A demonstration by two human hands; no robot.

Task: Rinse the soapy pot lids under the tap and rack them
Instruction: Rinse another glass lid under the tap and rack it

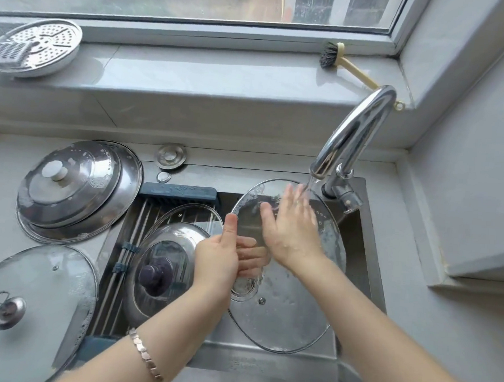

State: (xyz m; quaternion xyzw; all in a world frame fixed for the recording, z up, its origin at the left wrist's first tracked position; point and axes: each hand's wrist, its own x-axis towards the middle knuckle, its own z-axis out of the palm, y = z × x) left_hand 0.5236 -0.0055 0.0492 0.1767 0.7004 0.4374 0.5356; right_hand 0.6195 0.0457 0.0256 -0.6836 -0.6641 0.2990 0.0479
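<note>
The big lid (290, 320), clear glass, is held tilted over the right half of the sink (263, 365), at centre right of the frame. Its upper edge sits under the tap (357, 129), and water (310, 184) runs onto it. Suds cling along its upper and right rim.

The left hand (217, 256) grips the lid's left rim. Its thumb lies on the top face, and its fingers show through the glass from beneath. The right hand (290, 225) lies flat on the glass just below the stream, fingers straight and spread, holding nothing.

A rack (133, 228) of metal rods spans the left half of the sink. On it sits a dark-knob lid (168, 244), with a clear lid (190, 213) partly under it toward the back.

On the counter at centre left, two steel lids (79, 192) are stacked, the top one with a white knob and streaks of foam. At lower left lies a ring-handle lid (33, 280) of glass, sudsy along its right rim.

On the sill at upper left, a white bowl (67, 58) holds a perforated plate (44, 45) and a grater (8, 53). A brush (331, 57) lies on the sill at upper right.
</note>
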